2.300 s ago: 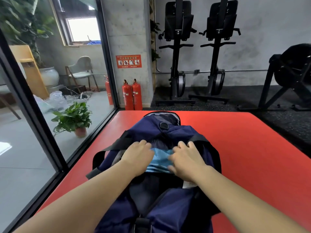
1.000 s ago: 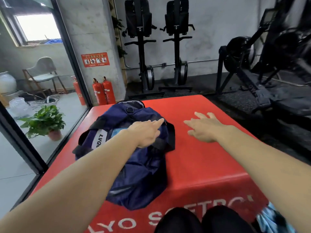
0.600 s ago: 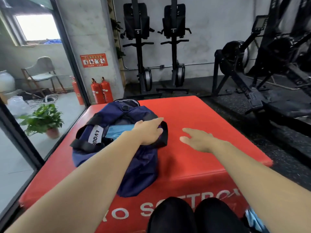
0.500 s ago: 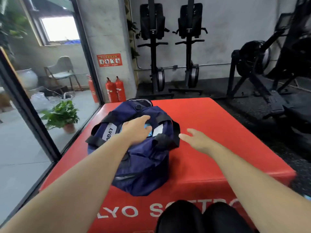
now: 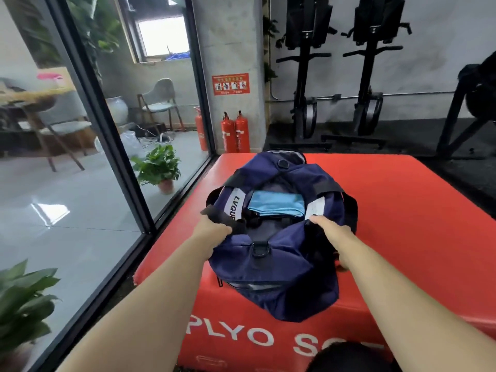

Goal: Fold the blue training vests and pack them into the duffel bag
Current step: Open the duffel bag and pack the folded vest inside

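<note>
A navy duffel bag (image 5: 279,267) lies on the red plyo box (image 5: 408,210) with its top zip open. Inside the opening lies a folded light-blue training vest (image 5: 276,204). My left hand (image 5: 214,232) grips the bag's left edge at the black strap. My right hand (image 5: 331,234) grips the bag's right edge, fingers tucked over the fabric and partly hidden. Both hands hold the near end of the opening apart.
A glass wall with a black frame (image 5: 107,135) runs along the box's left side. Two red fire extinguishers (image 5: 235,132) stand behind the box by a concrete pillar. Black gym machines (image 5: 335,76) line the back wall. Potted plants (image 5: 158,167) sit beyond the glass.
Both hands have drawn back from above the bag and box top to the near end of the bag and taken hold of its two edges. The view turned left.
</note>
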